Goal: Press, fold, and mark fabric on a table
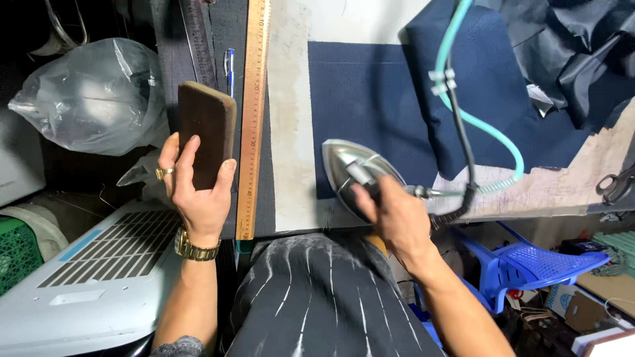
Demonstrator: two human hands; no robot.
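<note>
View from above a person's own two hands at a work table (291, 132), whose near edge runs across the middle of the frame just ahead of the person's striped shirt (317, 297).

The left hand (195, 192) is raised off the table's left side, fingers and thumb wrapped round the lower half of a dark brown wooden block (206, 129), held upright. A ring and a gold watch (195, 248) are on that hand and wrist.

The right hand (390, 215) is closed over the handle of a steel iron (354, 175). The iron sits flat near the table's front edge, its pointed nose aimed away to the left, resting on a navy cloth (364, 106) spread on the pale table cover. A teal hose (463, 86) and a black cord (463, 139) rise from the iron's rear and loop across a second navy piece to the right.

Between the hands a long wooden ruler (253, 119) lies lengthwise, its near end close to the table edge. Beside it lie a blue pen (229, 69) and a dark strip of cloth.

Open cover shows left of the iron, up to the ruler. More dark fabric is heaped at the far right, and scissors (615, 185) lie at the right edge.

Left of the table, lower down, are a clear plastic bag (92, 96) and a white vented appliance (99, 264). A blue plastic chair (529, 261) stands below the right side.
</note>
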